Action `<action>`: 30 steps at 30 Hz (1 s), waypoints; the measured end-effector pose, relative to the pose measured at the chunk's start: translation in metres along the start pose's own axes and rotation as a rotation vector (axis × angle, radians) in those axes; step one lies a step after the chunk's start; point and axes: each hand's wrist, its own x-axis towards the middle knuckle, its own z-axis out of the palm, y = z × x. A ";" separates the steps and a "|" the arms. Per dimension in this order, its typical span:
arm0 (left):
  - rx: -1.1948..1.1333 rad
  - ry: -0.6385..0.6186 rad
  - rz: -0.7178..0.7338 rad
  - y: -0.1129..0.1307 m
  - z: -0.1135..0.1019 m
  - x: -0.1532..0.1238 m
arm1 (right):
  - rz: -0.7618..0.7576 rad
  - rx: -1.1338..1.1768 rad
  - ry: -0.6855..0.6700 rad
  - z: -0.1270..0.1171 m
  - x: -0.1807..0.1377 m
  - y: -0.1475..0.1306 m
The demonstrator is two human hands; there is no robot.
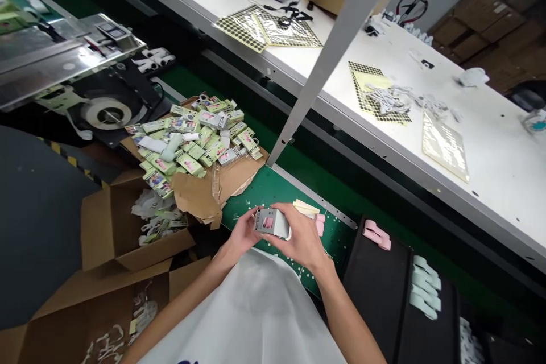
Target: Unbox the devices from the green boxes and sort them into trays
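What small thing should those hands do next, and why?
Maybe set the small grey-and-pink package down on the green mat. The left hand and right hand are both holding it just above the mat, and the pink pieces lie close by, so it probably needs only a short move.

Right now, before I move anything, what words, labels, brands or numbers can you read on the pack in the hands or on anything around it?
No text can be read.
Grey pack in the left hand and right hand: print too small to read.
Green packets: print too small and blurred.
White cloth: blue print cut off by the picture's edge, unreadable.
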 end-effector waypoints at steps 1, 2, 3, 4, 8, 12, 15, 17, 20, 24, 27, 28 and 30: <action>0.010 0.002 -0.003 0.002 -0.003 0.001 | 0.015 0.024 0.012 -0.002 0.002 -0.002; 0.032 0.004 -0.001 0.005 -0.007 0.003 | 0.036 0.052 0.026 -0.004 0.004 -0.003; 0.067 0.005 0.006 0.008 -0.011 0.003 | 0.065 0.084 0.040 -0.005 0.006 -0.003; 0.110 0.006 0.016 0.011 -0.015 0.004 | 0.099 0.119 0.053 -0.006 0.007 -0.001; 0.150 0.018 0.054 0.021 -0.026 0.003 | 0.233 0.376 0.141 -0.002 0.007 0.023; -0.013 -0.064 0.009 0.032 -0.027 0.000 | 0.395 0.848 0.354 0.018 -0.001 0.060; -0.038 -0.132 -0.007 0.043 -0.025 -0.005 | 0.507 1.097 0.486 0.034 -0.009 0.076; -0.041 -0.150 0.009 0.051 -0.027 -0.011 | 0.544 1.203 0.514 0.043 -0.012 0.077; -0.109 -0.113 0.043 0.063 -0.043 -0.024 | 0.584 1.300 0.462 0.063 -0.006 0.071; -0.258 0.105 0.142 0.079 -0.098 -0.062 | 0.701 1.380 0.192 0.129 0.020 0.045; -0.350 0.286 0.304 0.082 -0.162 -0.108 | 0.898 1.371 -0.100 0.206 0.048 0.004; -0.385 0.354 0.360 0.079 -0.185 -0.125 | 0.953 1.348 -0.186 0.232 0.058 -0.013; -0.454 0.502 0.457 0.067 -0.229 -0.162 | 0.993 1.292 -0.319 0.281 0.078 -0.049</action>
